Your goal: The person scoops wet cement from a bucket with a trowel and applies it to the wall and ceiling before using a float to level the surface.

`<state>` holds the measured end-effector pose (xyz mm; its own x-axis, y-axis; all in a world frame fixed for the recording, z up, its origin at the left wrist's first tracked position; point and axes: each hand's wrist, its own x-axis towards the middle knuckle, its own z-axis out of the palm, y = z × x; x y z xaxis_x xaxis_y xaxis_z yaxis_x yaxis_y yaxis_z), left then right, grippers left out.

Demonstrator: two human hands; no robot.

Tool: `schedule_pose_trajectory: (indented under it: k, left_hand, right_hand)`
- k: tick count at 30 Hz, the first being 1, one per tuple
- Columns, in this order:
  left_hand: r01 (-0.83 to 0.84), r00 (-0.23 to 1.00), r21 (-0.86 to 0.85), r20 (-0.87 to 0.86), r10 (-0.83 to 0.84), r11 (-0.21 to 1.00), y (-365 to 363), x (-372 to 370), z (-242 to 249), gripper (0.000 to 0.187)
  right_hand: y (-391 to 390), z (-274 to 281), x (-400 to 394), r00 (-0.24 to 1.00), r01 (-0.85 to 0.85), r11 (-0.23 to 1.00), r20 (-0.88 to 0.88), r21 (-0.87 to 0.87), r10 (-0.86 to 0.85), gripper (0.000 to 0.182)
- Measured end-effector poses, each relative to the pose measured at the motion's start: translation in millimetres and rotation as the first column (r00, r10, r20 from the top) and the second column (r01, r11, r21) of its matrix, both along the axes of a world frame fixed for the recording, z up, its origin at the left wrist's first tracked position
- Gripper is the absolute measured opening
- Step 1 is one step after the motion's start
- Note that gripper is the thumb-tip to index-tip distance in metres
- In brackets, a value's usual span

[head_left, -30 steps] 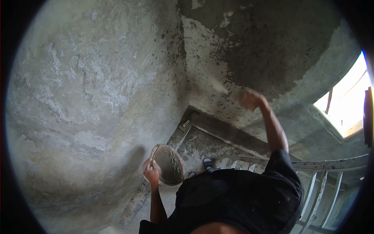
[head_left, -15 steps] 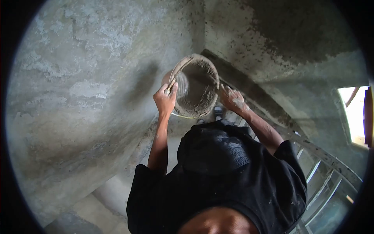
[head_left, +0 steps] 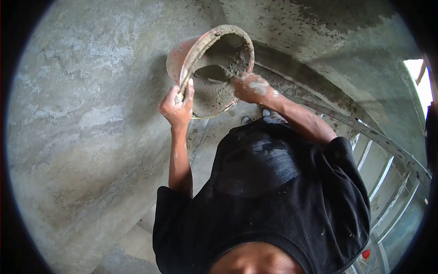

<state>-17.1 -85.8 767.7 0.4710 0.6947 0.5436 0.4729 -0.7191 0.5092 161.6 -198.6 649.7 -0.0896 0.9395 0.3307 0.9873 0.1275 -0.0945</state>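
Note:
A mortar-caked reddish bucket (head_left: 179, 55) is tilted with its mouth toward me. My left hand (head_left: 176, 107) is closed on the bucket's handle at the left side of the rim. Grey wet mortar (head_left: 211, 97) lies inside, stuck also to the inner wall. My right hand (head_left: 253, 87), smeared with mortar, is at the right side of the mouth, its fingers wrapped round the grip of a trowel. The dark trowel blade (head_left: 212, 73) reaches into the bucket over the mortar; its handle is mostly hidden by the hand.
Rough plastered walls (head_left: 100, 100) rise at the left and behind the bucket. A metal railing (head_left: 383, 141) with pale bars runs down the right side. A bright opening (head_left: 417, 75) is at the far right. My feet (head_left: 269, 114) show below the bucket.
The bucket has moved up and left in view and is tilted more. My right hand has gone from outside the rim to the bucket's mouth, and the trowel blade now shows inside.

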Motion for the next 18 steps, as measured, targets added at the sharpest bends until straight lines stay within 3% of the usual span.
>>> schedule_pose_trajectory:
  k: [1, 3, 5, 6, 7, 9, 10, 11, 13, 14, 16, 17, 18]
  left_hand:
    - [-0.051, 0.998, -0.008, 0.023, 0.051, 0.999, 4.8, -1.0, 2.8, 0.028]
    - [-0.071, 0.997, 0.006, 0.041, 0.071, 0.997, 7.0, -0.7, 7.2, 0.024]
    - [-0.092, 0.990, -0.085, 0.098, 0.100, 0.992, 2.2, 5.2, 7.4, 0.022]
    - [-0.084, 0.993, -0.063, 0.082, 0.089, 0.994, -4.9, 11.4, 16.0, 0.021]
    - [-0.076, 0.991, -0.035, 0.108, 0.079, 0.997, -7.6, 15.6, 13.8, 0.021]
    - [-0.041, 0.996, 0.072, 0.085, 0.035, 0.997, -13.0, 21.8, 15.7, 0.023]
    - [-0.031, 0.995, 0.108, 0.094, 0.021, 0.994, -14.1, 25.3, 14.9, 0.025]
    - [-0.041, 0.994, 0.108, 0.105, 0.030, 0.993, -13.8, 30.8, 13.6, 0.025]
    - [-0.019, 0.989, 0.128, 0.148, 0.000, 0.992, -18.5, 36.5, 11.1, 0.025]
    - [0.000, 0.993, 0.094, 0.118, -0.011, 0.996, -23.9, 38.3, 15.3, 0.026]
    - [0.020, 0.993, 0.102, 0.118, -0.032, 0.995, -27.9, 42.7, 11.4, 0.027]
    - [0.046, 0.992, 0.118, 0.115, -0.059, 0.992, -29.5, 45.5, 10.1, 0.028]
    - [0.063, 0.989, 0.131, 0.128, -0.080, 0.989, -32.7, 47.8, 10.1, 0.029]
  right_hand:
    - [-9.4, 28.8, 16.0, 1.000, -0.010, 0.995, -0.015, 0.096, 0.011, 0.011]
    - [-23.7, 65.1, 30.3, 0.996, 0.088, 0.995, 0.005, 0.056, -0.089, 0.021]
    - [-33.6, 69.9, 40.7, 0.967, 0.254, 0.966, -0.022, 0.056, -0.253, 0.032]
    - [-39.5, 88.9, 42.2, 0.958, 0.287, 0.952, 0.022, -0.106, -0.286, 0.045]
    - [-40.9, 88.8, 37.3, 0.963, 0.268, 0.958, 0.028, -0.100, -0.267, 0.045]
    - [-49.8, 77.7, 26.0, 0.930, 0.345, 0.920, 0.203, -0.184, -0.308, 0.051]
    - [-56.4, 72.1, 17.5, 0.928, 0.298, 0.905, 0.316, -0.303, -0.200, 0.057]
    - [-64.1, 60.4, 5.7, 0.915, 0.258, 0.947, 0.364, -0.192, -0.176, 0.057]
    - [-69.7, 54.4, -11.4, 0.980, 0.161, 0.918, 0.166, -0.363, -0.107, 0.054]
    - [-69.4, 55.5, -11.7, 0.980, 0.161, 0.918, 0.169, -0.362, -0.105, 0.054]
    - [-73.6, 58.6, -11.7, 0.966, -0.024, 0.920, -0.246, -0.392, -0.080, 0.047]
    - [-73.0, 59.8, -8.6, 0.965, -0.022, 0.919, -0.247, -0.393, -0.083, 0.047]
    - [-70.1, 61.3, -3.8, 0.980, -0.145, 0.910, -0.183, -0.389, 0.078, 0.042]
